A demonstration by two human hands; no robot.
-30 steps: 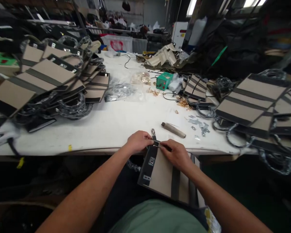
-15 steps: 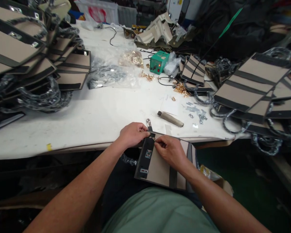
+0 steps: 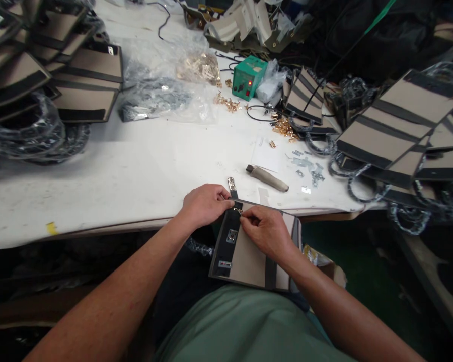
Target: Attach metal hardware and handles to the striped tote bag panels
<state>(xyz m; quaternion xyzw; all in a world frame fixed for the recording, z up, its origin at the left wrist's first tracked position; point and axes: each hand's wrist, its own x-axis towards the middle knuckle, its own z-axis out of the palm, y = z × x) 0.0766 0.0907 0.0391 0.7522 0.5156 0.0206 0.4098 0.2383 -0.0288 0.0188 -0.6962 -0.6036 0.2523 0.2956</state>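
A beige bag panel (image 3: 249, 251) with dark bands leans between my lap and the table edge. My left hand (image 3: 207, 203) pinches its upper edge, thumb on the dark band, beside a short black tab with a shiny metal clasp (image 3: 231, 184). My right hand (image 3: 266, 229) is closed, thumb and forefinger pinching a small shiny metal piece (image 3: 240, 211) against the band; its exact shape is too small to make out. Further down the same band sit two metal plates, one squarish (image 3: 231, 236) and one oblong (image 3: 224, 264).
A grey-wrapped tool (image 3: 268, 178) lies on the white table (image 3: 154, 166) beyond the panel. Loose silver plates (image 3: 317, 173), gold-coloured pieces (image 3: 283, 126) and a green electrical box (image 3: 248, 78) stand behind. Bag panels with wrapped handles are piled left (image 3: 86, 105) and right (image 3: 385, 130).
The view has tilted down and shifted slightly. Both hands stay at the same corner of the panel, with only slight finger movement.
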